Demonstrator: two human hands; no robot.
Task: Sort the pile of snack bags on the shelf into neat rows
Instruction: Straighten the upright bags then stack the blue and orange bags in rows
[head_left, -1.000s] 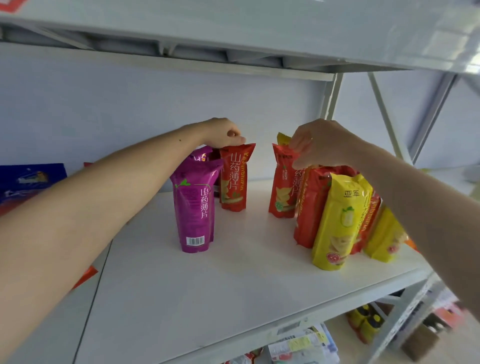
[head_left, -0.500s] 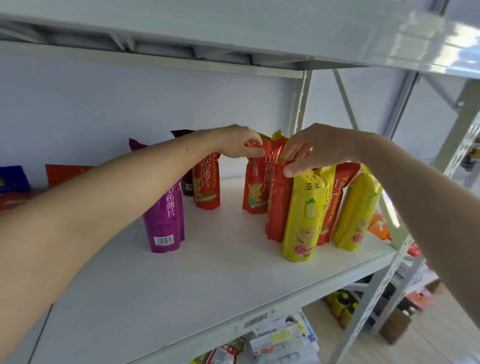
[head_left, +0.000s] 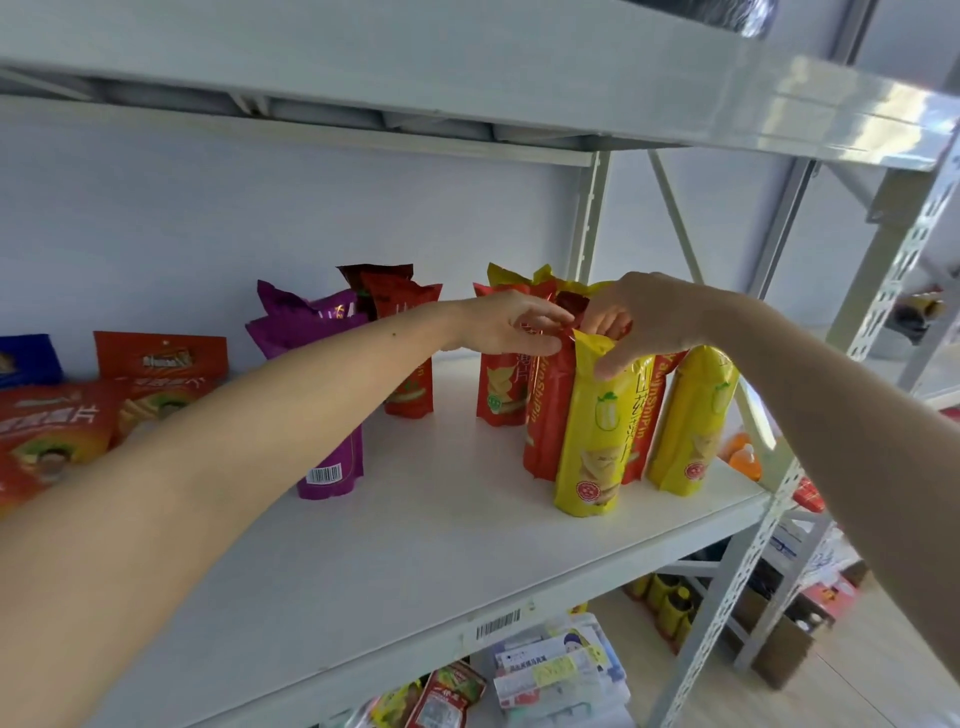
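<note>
A: Hands?
B: left hand and right hand both pinch the top of the red bag, upright just left of the front yellow bag
A: Shelf?
B: purple bag stands well left of it

— What's standing on the white shelf?

— Upright snack bags. On the right a tight cluster: a yellow bag in front, a red bag touching its left side, another yellow bag to the right, more red ones behind.

— And to the left?

— A purple bag stands apart, with a red bag behind it near the wall.
</note>
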